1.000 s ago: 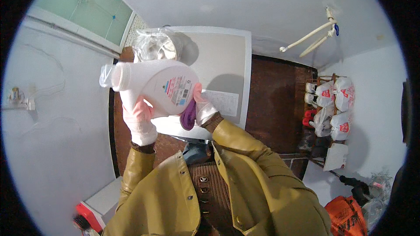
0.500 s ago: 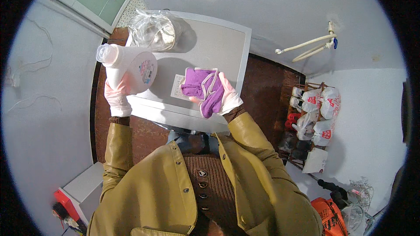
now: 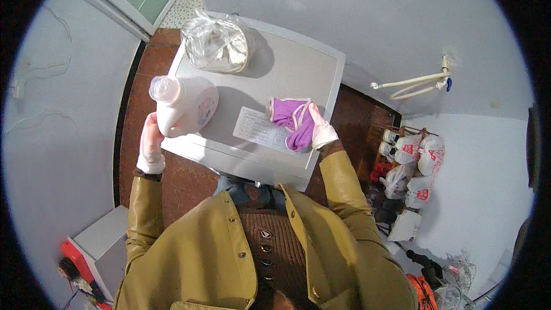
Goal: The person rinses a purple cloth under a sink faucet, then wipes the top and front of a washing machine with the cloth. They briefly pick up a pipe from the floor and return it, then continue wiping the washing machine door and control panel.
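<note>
A white detergent bottle (image 3: 192, 100) with a clear cap stands near the left edge of a light grey boxy surface (image 3: 287, 74). Beside its handle is my left hand (image 3: 150, 143), fingers pointing up along the bottle's left side and the handle bare in front of them. Some of those fingers are hidden. My right hand (image 3: 321, 128) grips a purple cloth item (image 3: 295, 117) with pale trim, its thumb lying on top. Under the cloth's left part, a white printed sheet (image 3: 258, 128) lies flat on the surface.
A round container in a clear plastic bag (image 3: 217, 45) sits at the back left. On the right wall hang cream hoses (image 3: 413, 83) with a blue valve. A shoe rack with white bags (image 3: 408, 163) stands far right; a white cabinet (image 3: 106, 232) is at lower left.
My left hand has slid down and left, off the bottle's handle. My right hand has carried the purple cloth slightly right, uncovering more of the sheet. The whole view has shifted.
</note>
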`<state>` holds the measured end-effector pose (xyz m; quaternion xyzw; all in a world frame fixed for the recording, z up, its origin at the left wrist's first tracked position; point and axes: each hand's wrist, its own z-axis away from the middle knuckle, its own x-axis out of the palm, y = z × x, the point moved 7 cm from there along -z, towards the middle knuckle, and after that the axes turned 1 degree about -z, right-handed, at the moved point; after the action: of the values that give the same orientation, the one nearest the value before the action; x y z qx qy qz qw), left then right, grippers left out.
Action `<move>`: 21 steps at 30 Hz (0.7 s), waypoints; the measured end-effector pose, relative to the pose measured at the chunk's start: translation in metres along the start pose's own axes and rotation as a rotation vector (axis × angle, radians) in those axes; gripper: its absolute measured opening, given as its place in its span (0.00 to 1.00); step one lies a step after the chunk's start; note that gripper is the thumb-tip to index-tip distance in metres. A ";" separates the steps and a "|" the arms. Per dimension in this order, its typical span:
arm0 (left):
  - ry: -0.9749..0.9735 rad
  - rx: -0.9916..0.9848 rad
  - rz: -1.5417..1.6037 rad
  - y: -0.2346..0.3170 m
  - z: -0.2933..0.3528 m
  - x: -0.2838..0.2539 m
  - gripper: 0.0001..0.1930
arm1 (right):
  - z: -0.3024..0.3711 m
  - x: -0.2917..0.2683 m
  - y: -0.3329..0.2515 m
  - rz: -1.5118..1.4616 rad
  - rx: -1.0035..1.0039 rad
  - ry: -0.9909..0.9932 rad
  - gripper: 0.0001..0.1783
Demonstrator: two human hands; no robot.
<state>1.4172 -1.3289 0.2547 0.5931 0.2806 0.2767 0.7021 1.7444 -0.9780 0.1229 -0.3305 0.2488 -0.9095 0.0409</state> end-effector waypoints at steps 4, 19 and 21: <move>0.194 0.068 0.163 0.015 -0.031 -0.052 0.29 | 0.060 0.044 -0.087 1.423 -1.007 0.734 0.22; -0.466 0.198 -1.531 0.014 -0.319 0.124 0.77 | -0.042 0.043 -0.053 2.100 -0.812 0.615 0.35; -0.472 0.093 -1.562 -0.001 -0.330 0.113 0.76 | -0.067 0.047 -0.088 2.056 -0.783 0.744 0.35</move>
<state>1.2568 -1.0243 0.2006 0.2977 0.4690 -0.4365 0.7078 1.6736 -0.8843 0.1482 0.3252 0.6607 -0.3492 0.5795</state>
